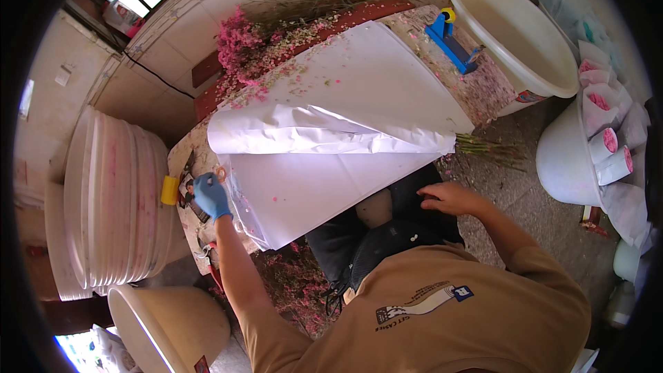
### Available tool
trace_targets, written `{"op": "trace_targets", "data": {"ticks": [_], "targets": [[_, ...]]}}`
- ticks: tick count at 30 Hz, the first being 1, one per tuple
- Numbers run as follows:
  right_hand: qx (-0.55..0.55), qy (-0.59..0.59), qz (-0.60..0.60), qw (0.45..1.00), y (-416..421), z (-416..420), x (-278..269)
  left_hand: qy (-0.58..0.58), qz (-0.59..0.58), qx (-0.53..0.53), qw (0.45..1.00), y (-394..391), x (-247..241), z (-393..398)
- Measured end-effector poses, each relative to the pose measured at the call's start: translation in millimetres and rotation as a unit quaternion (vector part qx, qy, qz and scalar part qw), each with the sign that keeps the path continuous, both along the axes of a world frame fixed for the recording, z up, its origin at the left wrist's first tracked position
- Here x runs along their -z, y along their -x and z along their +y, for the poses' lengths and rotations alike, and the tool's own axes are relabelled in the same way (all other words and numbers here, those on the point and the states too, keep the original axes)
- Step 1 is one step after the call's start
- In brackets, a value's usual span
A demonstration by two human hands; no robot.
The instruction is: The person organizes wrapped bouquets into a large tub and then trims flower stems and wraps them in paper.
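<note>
My left hand (pixel 211 198), in a blue glove, is at the table's left end with its fingers curled. A tan rubber band (pixel 221 174) shows right beside its fingertips; whether the fingers grip it is unclear. Bare and holding nothing, my right hand (pixel 448 198) hangs above my thigh, its fingers loosely apart. Between them a rolled white paper wrap (pixel 311 132) lies across a stack of white paper sheets (pixel 311 191). Green stems (pixel 489 151) stick out of the wrap's right end; the rest of that bunch is hidden inside.
Pink flowers (pixel 241 44) lie at the table's back. A blue tape dispenser (pixel 450 44) stands back right, beside a large white tub (pixel 518 31). Red-handled pruning shears (pixel 211 259) lie at left, near stacked tubs (pixel 119 197). Wrapped pink bunches (pixel 603 140) fill a bucket (pixel 564 155) at right.
</note>
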State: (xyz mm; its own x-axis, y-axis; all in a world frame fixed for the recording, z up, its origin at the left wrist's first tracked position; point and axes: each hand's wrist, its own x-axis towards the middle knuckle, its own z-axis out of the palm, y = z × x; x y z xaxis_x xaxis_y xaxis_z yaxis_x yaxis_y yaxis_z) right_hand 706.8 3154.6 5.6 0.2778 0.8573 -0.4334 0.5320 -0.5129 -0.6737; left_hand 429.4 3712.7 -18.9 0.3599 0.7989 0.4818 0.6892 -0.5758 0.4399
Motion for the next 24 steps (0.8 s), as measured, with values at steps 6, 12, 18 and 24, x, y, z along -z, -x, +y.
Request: {"op": "trace_targets", "data": {"ticks": [6, 12, 18, 24], "targets": [[-0.032, -0.071, 0.050, 0.996, 0, 14, -17, -0.025, -0.096, 0.036, 0.994, 27, -44, -36], [0.012, -0.202, 0.130, 0.971, 16, 52, -67, 0.355, -0.146, 0.361, 0.850, -55, -88, -226], [0.132, -0.246, 0.100, 0.955, 9, 22, -85, 0.346, -0.079, 0.541, 0.762, -146, -111, -357], [0.271, -0.409, 0.283, 0.824, 9, -73, -77, 0.402, -0.033, 0.576, 0.711, -211, -78, -434]]}}
